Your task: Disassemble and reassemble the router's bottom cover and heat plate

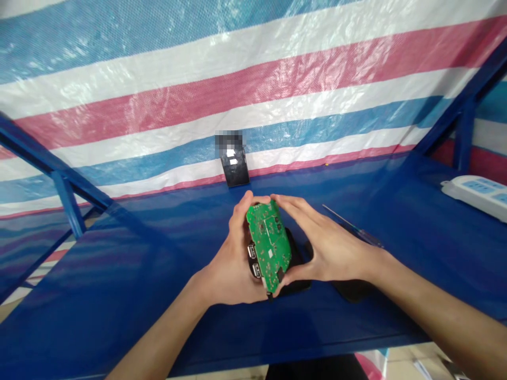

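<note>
On a blue-sheeted workbench (119, 301), at its centre: one green circuit board (268, 245), held tilted above the bench top, two USB sockets (253, 259) fitted along its left edge. The board is cradled against the palm and fingers of the left hand (233, 258). Its top edge is met by the fingertips of the right hand (327, 245), and the right thumb is set near its lower end. Both hands are thus brought together and closed on the board.

Directly below is a black casing piece (298, 259), its contact with the board not determinable. Just right of it lies a second dark piece (352, 290). Further right, a slim screwdriver (350, 226) is laid beside the right hand, untouched.

Also listed: a black upright object (235, 171), blurred at its top, against a striped tarpaulin (253, 68); a white power strip (471, 195) at the right; blue steel framing (67, 200) at the left.

Step in hand, as judged: the board is being positioned over the casing. Square alignment of the sockets with the casing is called for, with both hands kept steady.
</note>
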A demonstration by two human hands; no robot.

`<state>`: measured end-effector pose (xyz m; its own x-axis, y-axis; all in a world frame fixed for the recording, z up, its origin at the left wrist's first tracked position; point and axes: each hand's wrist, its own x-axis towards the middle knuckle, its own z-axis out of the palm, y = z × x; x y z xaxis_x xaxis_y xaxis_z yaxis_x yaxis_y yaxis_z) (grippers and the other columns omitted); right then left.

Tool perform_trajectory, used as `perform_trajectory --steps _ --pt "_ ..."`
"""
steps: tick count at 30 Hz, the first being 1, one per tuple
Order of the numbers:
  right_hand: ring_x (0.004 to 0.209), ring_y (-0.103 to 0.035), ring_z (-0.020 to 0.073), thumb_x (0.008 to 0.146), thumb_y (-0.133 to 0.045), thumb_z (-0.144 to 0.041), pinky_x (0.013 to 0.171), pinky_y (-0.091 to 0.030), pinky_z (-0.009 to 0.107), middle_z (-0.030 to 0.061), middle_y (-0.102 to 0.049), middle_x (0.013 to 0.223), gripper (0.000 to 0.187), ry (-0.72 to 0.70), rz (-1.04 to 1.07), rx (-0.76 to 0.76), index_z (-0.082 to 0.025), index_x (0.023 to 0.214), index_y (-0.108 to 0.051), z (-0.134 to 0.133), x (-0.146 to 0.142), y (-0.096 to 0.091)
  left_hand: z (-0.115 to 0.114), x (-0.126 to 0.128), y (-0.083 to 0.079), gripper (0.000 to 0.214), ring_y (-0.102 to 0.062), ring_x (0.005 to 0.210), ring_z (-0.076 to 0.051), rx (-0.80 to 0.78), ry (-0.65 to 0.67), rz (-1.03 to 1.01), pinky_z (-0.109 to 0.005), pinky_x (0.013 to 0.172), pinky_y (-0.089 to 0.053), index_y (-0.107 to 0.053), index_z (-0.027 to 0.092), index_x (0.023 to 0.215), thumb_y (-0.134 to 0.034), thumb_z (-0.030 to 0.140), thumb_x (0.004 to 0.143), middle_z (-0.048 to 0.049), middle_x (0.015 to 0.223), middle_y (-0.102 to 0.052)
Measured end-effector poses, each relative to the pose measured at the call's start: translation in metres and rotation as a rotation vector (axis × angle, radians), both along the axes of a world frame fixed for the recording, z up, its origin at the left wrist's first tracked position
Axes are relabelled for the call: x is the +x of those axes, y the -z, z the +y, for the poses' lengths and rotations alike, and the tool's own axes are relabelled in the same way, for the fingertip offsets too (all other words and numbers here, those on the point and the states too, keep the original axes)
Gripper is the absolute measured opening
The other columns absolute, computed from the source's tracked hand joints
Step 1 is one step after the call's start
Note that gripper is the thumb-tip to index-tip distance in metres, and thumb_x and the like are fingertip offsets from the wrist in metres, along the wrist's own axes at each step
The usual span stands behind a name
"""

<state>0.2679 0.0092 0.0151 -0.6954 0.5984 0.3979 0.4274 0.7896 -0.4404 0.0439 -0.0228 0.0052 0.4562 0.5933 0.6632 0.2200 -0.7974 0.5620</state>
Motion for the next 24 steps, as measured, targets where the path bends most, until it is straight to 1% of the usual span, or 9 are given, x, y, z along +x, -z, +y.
perform_trajectory --steps 2,6,8,10,14,17,20,24 --pt "0.141 -0.044 0.0379 0.063 -0.085 -0.06 0.115 -0.043 0.055 0.0181 -0.036 0.154 0.124 -0.014 0.04 -0.039 -0.024 0.159 -0.014 0.0 0.0 0.001 -0.001 0.002 0.001 0.127 -0.036 0.144 -0.035 -0.052 0.056 -0.042 -0.056 0.118 -0.033 0.004 0.03 0.158 -0.088 0.026 0.071 -0.0166 0.152 -0.031" --pt "0.134 -0.051 0.0338 0.061 -0.09 -0.04 0.111 -0.048 0.049 0.0153 -0.038 0.147 0.124 -0.015 0.092 -0.05 -0.026 0.158 -0.014 0.001 0.002 0.0 0.0 0.002 0.0 0.121 -0.034 0.147 -0.035 -0.096 0.089 -0.072 -0.054 0.117 -0.035 -0.001 0.031 0.157 -0.088 0.027 0.073 -0.017 0.157 -0.029" --pt "0.129 -0.054 0.0324 0.06 -0.089 -0.035 0.109 -0.05 0.047 0.0145 -0.039 0.144 0.12 0.025 0.084 -0.037 -0.025 0.157 -0.019 0.004 0.003 0.0 0.002 0.0 -0.001 0.12 -0.033 0.147 -0.036 -0.079 0.048 -0.033 -0.056 0.116 -0.037 -0.004 0.032 0.157 -0.089 0.026 0.072 -0.0171 0.159 -0.026" --pt "0.129 -0.055 0.0331 0.06 -0.089 -0.034 0.109 -0.05 0.048 0.0142 -0.039 0.143 0.115 0.083 0.076 -0.008 -0.024 0.155 -0.024 0.007 0.005 0.001 0.006 -0.005 -0.002 0.117 -0.034 0.146 -0.037 -0.067 -0.023 0.02 -0.056 0.114 -0.04 -0.009 0.033 0.156 -0.088 0.025 0.071 -0.016 0.16 -0.024" --pt "0.13 -0.053 0.0358 0.062 -0.087 -0.034 0.109 -0.051 0.05 0.0154 -0.04 0.142 0.109 0.173 0.058 0.06 -0.021 0.153 -0.028 0.013 0.008 0.004 0.013 -0.015 -0.003 0.107 -0.037 0.144 -0.035 -0.057 -0.143 0.11 -0.051 0.112 -0.046 -0.018 0.032 0.156 -0.084 0.022 0.074 -0.0134 0.159 -0.027" --pt "0.13 -0.054 0.0365 0.063 -0.086 -0.034 0.109 -0.05 0.05 0.0166 -0.041 0.14 0.107 0.21 0.031 0.09 -0.018 0.152 -0.029 0.015 0.009 0.005 0.015 -0.019 -0.003 0.105 -0.038 0.144 -0.033 -0.052 -0.201 0.196 -0.049 0.113 -0.046 -0.017 0.032 0.157 -0.082 0.021 0.075 -0.0117 0.159 -0.028" --pt "0.13 -0.053 0.0367 0.063 -0.087 -0.034 0.11 -0.05 0.05 0.0178 -0.042 0.14 0.107 0.233 0.011 0.11 -0.015 0.152 -0.03 0.015 0.009 0.005 0.015 -0.021 -0.003 0.105 -0.036 0.145 -0.033 -0.042 -0.238 0.257 -0.052 0.116 -0.042 -0.014 0.032 0.158 -0.079 0.02 0.076 -0.0108 0.159 -0.029" --pt "0.129 -0.054 0.0373 0.065 -0.085 -0.034 0.107 -0.052 0.052 0.0182 -0.044 0.139 0.104 0.238 -0.002 0.168 -0.015 0.151 -0.03 0.014 0.01 0.004 0.013 -0.021 -0.003 0.107 -0.031 0.148 -0.033 -0.027 -0.274 0.328 -0.051 0.118 -0.04 -0.009 0.031 0.159 -0.077 0.02 0.076 -0.0105 0.162 -0.025"
